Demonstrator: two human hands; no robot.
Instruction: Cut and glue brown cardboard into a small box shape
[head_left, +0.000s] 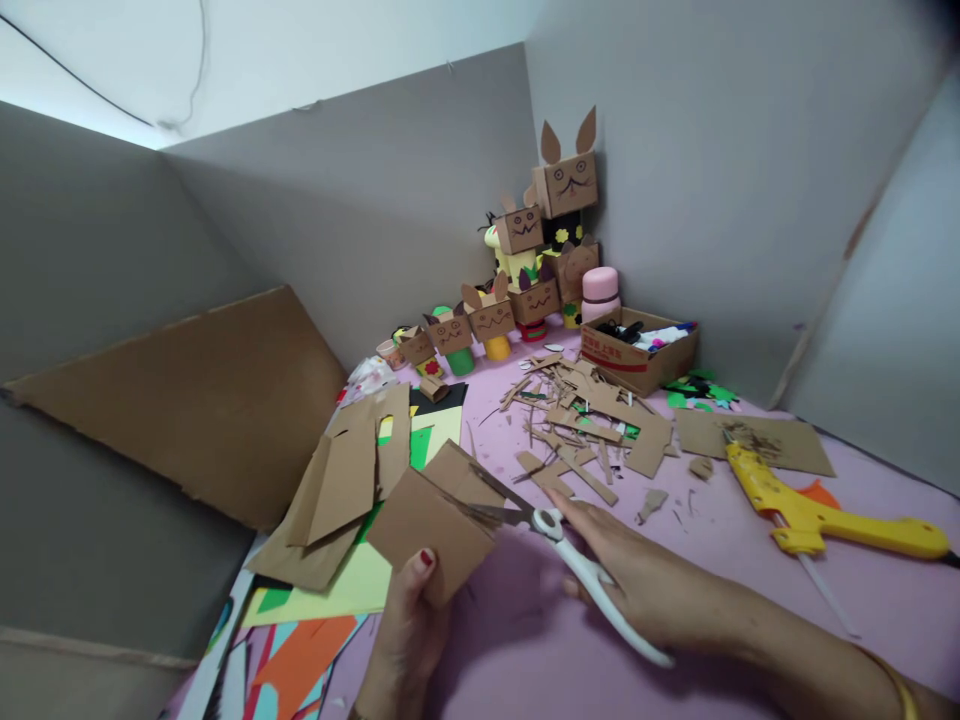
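Observation:
Between the thumb and fingers of my left hand (412, 610) is a piece of brown cardboard (431, 530), held up above the table and partly split along its upper right side. My right hand (637, 575) grips a pair of scissors (589, 570) with white handles. Their blades are parted around the cardboard's right part, one above it and one in front. Most of the right fingers are hidden behind the handles. Cardboard sheets (341, 485) lie just left of the held piece, on top of coloured paper.
Cardboard scraps (600, 415) are heaped mid-table. A yellow glue gun (817, 515) rests at right on a cardboard piece. Behind stand several cardboard animal figures (491, 315), a pink flask (600, 290) and a box of markers (637, 360). Grey panels (405, 170) enclose the table.

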